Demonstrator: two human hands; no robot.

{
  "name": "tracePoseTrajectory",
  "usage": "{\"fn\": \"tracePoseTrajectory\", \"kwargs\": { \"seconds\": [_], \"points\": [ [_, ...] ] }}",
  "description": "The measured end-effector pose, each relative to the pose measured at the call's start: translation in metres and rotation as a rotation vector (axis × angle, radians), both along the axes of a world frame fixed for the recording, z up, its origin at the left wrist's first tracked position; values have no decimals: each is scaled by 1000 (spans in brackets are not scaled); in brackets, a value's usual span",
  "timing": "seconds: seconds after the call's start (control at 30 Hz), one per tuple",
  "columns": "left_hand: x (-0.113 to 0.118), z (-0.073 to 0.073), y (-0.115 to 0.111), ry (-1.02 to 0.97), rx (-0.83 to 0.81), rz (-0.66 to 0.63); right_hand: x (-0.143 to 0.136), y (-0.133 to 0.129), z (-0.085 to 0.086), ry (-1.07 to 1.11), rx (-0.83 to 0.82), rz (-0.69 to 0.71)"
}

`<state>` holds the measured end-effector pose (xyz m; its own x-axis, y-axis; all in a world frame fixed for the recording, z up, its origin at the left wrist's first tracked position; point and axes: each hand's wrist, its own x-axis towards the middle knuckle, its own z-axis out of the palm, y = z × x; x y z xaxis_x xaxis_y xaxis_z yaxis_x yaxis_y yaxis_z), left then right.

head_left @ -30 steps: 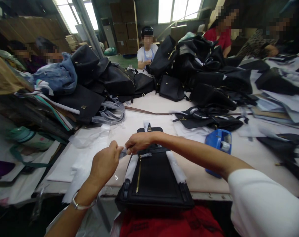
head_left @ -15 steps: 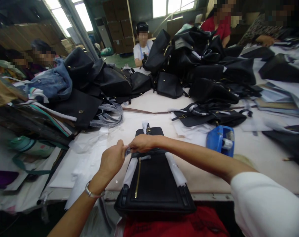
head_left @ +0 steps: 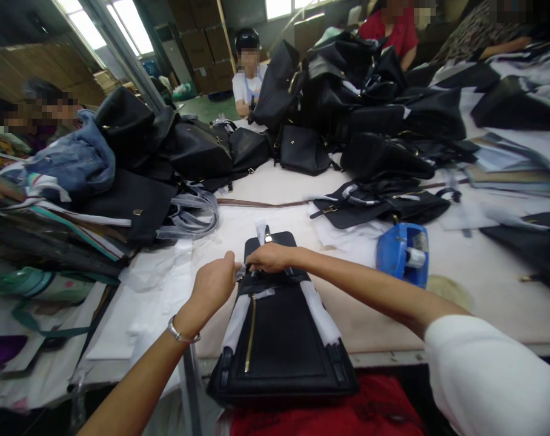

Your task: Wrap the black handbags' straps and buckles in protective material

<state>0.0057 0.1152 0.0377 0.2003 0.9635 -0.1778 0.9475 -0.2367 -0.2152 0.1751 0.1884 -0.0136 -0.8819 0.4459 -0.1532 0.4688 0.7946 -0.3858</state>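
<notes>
Left hand [head_left: 215,280]: closed on clear film [head_left: 241,271], blurred at the fingertips. Black bag [head_left: 286,339]: across the bench's [head_left: 375,330] near edge, underside hidden. Right hand [head_left: 270,258]: curled over bag's upper part; what it grips, cannot tell. Blue holder [head_left: 390,251]: contents unclear. White sleeve [head_left: 488,369]: cut off, lower right.

Silver-coloured, rounded metal bangle [head_left: 177,333] worn behind the left fingers [head_left: 231,263]. Plain white fabric short sleeve [head_left: 488,369], well behind the right fingers [head_left: 257,257]. Dark-marked red cloth [head_left: 375,396] below both.
</notes>
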Motion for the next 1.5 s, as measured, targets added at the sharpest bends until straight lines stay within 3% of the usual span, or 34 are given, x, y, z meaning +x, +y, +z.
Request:
{"fn": "tracePoseTrajectory", "kwargs": {
  "seconds": [0.17,0.33,0.47,0.73,1.03,1.17,1.37,1.5],
  "points": [
    [12,-14,14,9,-21,-60,-5,-1,-4,7,-39,-18],
    [7,-24,20,-1,-19,-106,10,2,-16,42,-77,-129],
    [-5,-24,18,-7,5,-109,28,2,-27,50,-21,-262],
    [-8,-25,12,-28,73,-119,29,4,-34,95,19,-286],
    [-12,-22,19,-218,-67,-158,34,2,-35,139,-52,-347],
    [-19,-22,17,-290,-68,-209,30,7,-38,255,-215,-219],
    [-22,-25,13,-251,-57,-189,13,22,-49,395,-694,-138],
    [-24,-25,11,-339,-109,-102,15,23,-45,421,-776,-77]
  ]
}}
